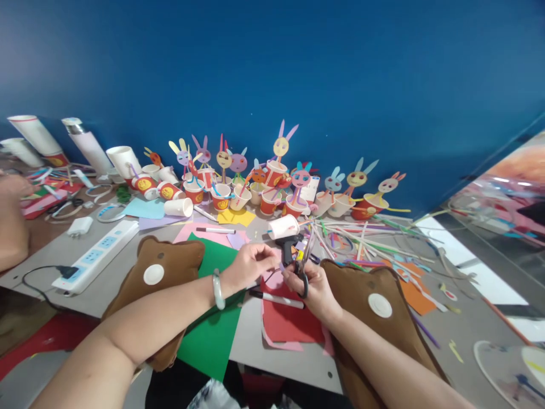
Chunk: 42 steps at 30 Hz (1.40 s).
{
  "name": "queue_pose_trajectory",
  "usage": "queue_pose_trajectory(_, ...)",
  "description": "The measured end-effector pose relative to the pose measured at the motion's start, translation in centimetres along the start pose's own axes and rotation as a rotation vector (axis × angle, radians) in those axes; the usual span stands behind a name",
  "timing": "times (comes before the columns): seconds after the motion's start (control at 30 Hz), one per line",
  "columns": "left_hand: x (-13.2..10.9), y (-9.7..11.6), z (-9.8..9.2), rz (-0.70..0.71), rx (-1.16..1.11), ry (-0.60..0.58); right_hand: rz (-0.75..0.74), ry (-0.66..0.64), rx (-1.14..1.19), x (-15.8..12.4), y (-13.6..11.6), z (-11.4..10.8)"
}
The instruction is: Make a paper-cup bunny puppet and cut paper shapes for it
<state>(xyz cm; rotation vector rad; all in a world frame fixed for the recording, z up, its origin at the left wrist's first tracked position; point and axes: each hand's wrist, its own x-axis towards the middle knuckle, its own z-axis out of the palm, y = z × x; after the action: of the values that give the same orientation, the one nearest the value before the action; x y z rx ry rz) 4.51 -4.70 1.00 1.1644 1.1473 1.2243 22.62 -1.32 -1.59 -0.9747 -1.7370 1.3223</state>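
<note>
My right hand [315, 287] is closed around the dark-handled scissors [304, 277], whose blades point up and away from me. Just to its left, my left hand [251, 264], with a pale bangle [218, 289] on the wrist, has thumb and fingertips pinched together. Whatever lies in that pinch is too small to make out. Both hands are above red paper [293, 326] and a capped marker [279, 299]. A black glue gun [288, 247] lies right behind them, near a tipped white paper cup [283, 226]. Green paper [215, 341] extends beneath my left forearm.
Brown cushions [166, 261] lie under both forearms. Along the blue wall stand several paper cups [272, 200] with rabbit-faced figures. Coloured strips [361, 244] are scattered at right. A power strip [100, 253] is on the left, near another person's arm [12, 218].
</note>
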Motion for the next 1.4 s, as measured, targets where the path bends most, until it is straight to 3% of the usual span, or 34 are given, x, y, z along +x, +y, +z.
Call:
queue_pose_trajectory(0.17,0.8,-0.5,-0.6,0.05,-0.065,0.103,-0.019,0.035,0.028,0.1,0.2,0.1)
queue_pose_trajectory(0.3,0.7,-1.0,-0.2,0.012,-0.062,0.003,-0.002,0.092,0.054,0.4,0.4,0.0)
queue_pose_trajectory(0.47,-0.1,-0.5,0.5,0.019,-0.004,-0.148,0.0,0.065,0.07,0.5,0.8,-0.1)
queue_pose_trajectory(0.83,0.1,-0.9,0.2,0.07,0.025,-0.145,0.017,0.032,0.126,0.4,0.5,0.3)
queue_pose_trajectory(1.4,0.1,-0.7,0.2,0.04,-0.001,-0.177,0.009,0.004,0.111,0.1,0.2,0.4)
